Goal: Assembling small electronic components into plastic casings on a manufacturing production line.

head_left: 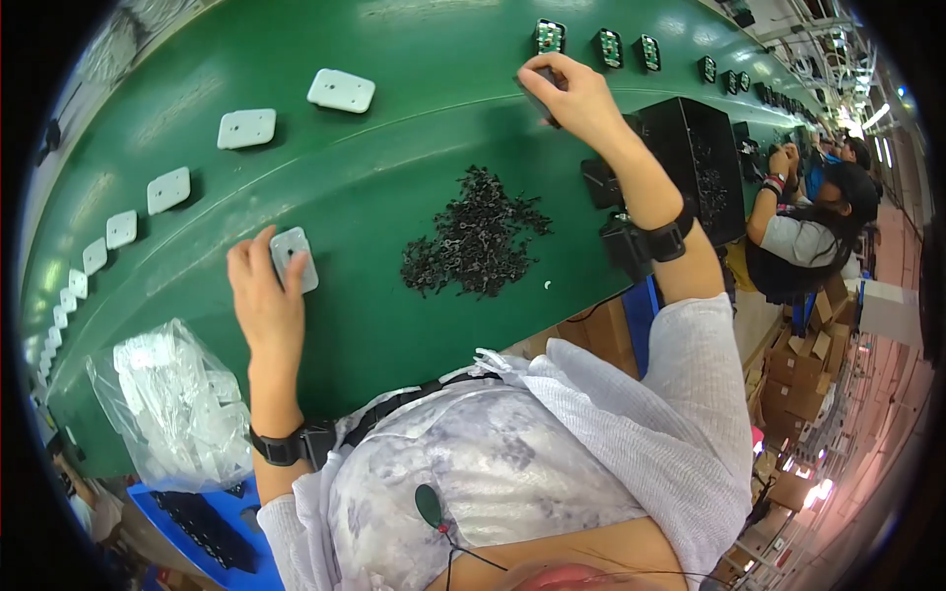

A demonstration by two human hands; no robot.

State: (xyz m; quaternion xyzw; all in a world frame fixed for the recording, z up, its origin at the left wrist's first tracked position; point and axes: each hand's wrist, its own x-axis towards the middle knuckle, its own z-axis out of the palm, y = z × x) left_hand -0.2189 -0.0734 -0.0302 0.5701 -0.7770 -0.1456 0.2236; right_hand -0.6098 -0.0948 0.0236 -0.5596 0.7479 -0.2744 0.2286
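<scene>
My left hand (266,291) is closed on a translucent white plastic cover (304,268), its thumb across the face and its fingers at the left edge. Farther off to the right, my right hand (581,97) grips a dark casing (538,91) between thumb and fingers, low over the green table. Part of that casing is hidden by the hand. Just beyond it stands a black housing with a green circuit board (550,37) in it. Between my hands lies a loose pile of small black plastic parts (478,231).
White covers (341,91) run in a line along the left; more board-filled housings (647,52) line the far right. A clear bag of covers (182,409) lies near left, above a blue bin (232,522). A black box (690,163) stands by my right arm; a co-worker (818,217) sits beyond.
</scene>
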